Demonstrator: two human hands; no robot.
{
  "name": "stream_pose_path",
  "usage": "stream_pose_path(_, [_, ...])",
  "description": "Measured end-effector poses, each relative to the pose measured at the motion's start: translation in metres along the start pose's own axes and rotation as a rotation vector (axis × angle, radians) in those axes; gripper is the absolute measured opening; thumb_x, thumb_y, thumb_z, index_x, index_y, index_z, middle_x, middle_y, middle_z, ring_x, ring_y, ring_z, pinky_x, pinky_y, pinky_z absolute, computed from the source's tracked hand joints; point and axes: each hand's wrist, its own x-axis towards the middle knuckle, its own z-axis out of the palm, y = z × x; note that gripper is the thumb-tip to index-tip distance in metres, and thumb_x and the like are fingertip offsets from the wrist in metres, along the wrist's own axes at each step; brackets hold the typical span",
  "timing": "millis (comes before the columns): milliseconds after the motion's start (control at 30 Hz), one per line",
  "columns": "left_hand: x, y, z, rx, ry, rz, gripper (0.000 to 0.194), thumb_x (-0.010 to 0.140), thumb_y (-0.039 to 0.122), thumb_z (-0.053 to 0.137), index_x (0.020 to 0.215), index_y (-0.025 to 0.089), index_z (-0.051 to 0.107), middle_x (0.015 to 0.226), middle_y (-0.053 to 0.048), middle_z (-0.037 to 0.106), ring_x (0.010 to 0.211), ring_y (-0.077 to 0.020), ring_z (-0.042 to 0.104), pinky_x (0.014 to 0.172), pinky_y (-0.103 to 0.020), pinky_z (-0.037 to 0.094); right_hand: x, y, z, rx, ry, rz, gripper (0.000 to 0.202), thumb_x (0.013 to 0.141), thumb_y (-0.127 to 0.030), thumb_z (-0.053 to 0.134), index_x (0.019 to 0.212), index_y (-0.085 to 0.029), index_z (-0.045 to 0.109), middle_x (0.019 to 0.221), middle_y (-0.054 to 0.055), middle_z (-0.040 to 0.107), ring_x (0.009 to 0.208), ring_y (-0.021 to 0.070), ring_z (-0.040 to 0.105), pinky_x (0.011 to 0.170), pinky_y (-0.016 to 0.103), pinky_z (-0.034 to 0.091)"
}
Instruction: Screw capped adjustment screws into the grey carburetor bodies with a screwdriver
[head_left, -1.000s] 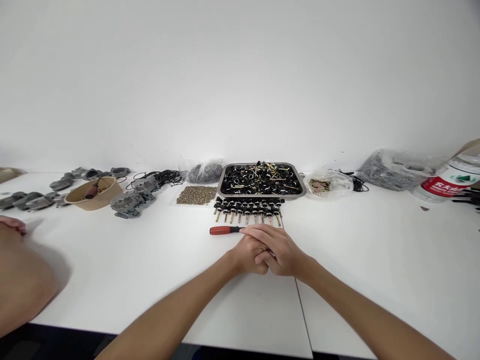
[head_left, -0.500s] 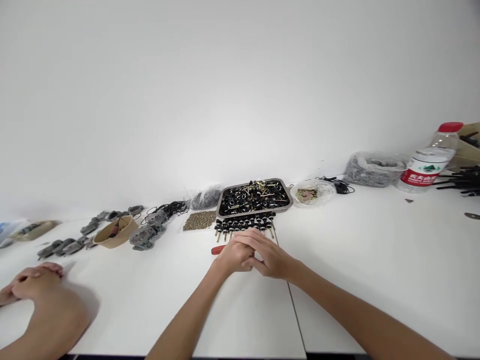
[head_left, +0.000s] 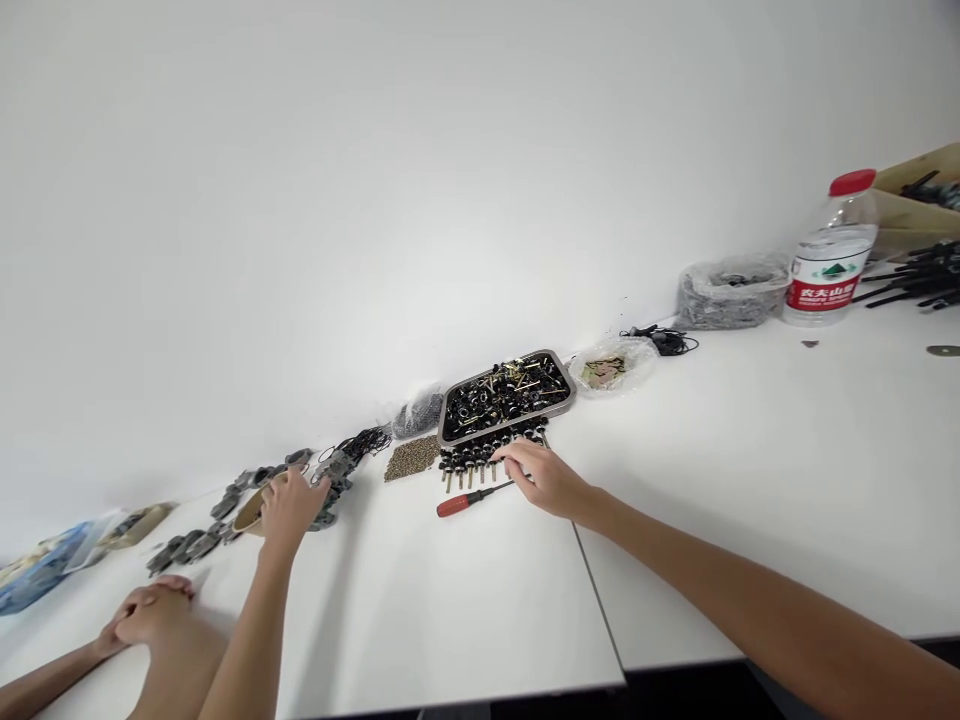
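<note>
My left hand (head_left: 291,503) is stretched out to the left with its fingers apart, over the tan bowl (head_left: 250,517) and beside the grey castings (head_left: 339,472). It covers part of both. My right hand (head_left: 547,478) is at the front of a row of black-and-brass bolts (head_left: 480,462), its fingers curled together at the right end. Whatever those fingers hold, if anything, is hidden. A red-handled screwdriver (head_left: 459,503) lies just below the bolts, its tip end reaching under my right hand. Behind the row stands a metal tray (head_left: 504,428) heaped with similar bolts and black parts.
Small brass pieces (head_left: 412,458) lie left of the tray. Right of it are a plastic bag with flat pieces (head_left: 606,372), black cords (head_left: 664,340), a bag of grey parts (head_left: 731,300) and a bottle (head_left: 829,270). Another person's clasped hands (head_left: 154,608) rest at lower left.
My hands were clasped together before the bolts and have parted. The left has swung over to the bowl and castings; the right has stayed by the bolts. The screwdriver is now mostly uncovered.
</note>
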Motion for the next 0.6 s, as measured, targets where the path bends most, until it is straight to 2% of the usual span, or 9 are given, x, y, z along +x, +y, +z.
stream_pose_path(67, [0.003,-0.015,0.018,0.036,-0.090,-0.043,0.076,0.083,0.054,0.048,0.139,0.004,0.039,0.140,-0.033,0.039,0.132,-0.0507,0.037,0.102,-0.056,0.037,0.000,-0.001,0.000,0.003,-0.002,0.005,0.024,0.099,-0.013,0.037,0.107,-0.018,0.059,0.090,0.007,0.065,0.086,0.0195,0.060,0.076,0.034,0.049])
stream_pose_path(200, [-0.002,-0.021,0.046,0.027,-0.145,-0.051,0.068,0.084,0.052,0.047,0.132,0.003,0.045,0.134,-0.032,0.043,0.128,-0.0506,0.043,0.098,-0.054,0.040,-0.001,0.000,0.000,0.007,-0.005,0.007,0.025,0.098,-0.012,0.037,0.108,-0.018,0.059,0.094,0.007,0.066,0.089,0.0194,0.061,0.078,0.033,0.050])
stream_pose_path(433, [-0.005,-0.009,0.060,0.018,-0.008,-0.136,0.061,0.085,0.048,0.047,0.131,0.009,0.045,0.133,-0.030,0.039,0.120,-0.0498,0.046,0.088,-0.058,0.046,-0.002,0.002,0.001,0.015,-0.013,0.017,0.023,0.097,-0.012,0.039,0.101,-0.019,0.061,0.091,0.006,0.067,0.086,0.0189,0.062,0.077,0.033,0.050])
stream_pose_path(600, [-0.012,-0.018,0.062,-0.123,0.081,-0.199,0.062,0.086,0.059,0.039,0.130,0.016,0.050,0.135,-0.027,0.042,0.114,-0.0455,0.054,0.084,-0.056,0.050,0.000,0.000,0.000,0.013,-0.013,0.009,0.023,0.096,-0.011,0.040,0.098,-0.019,0.061,0.092,0.006,0.068,0.086,0.0185,0.063,0.076,0.031,0.050])
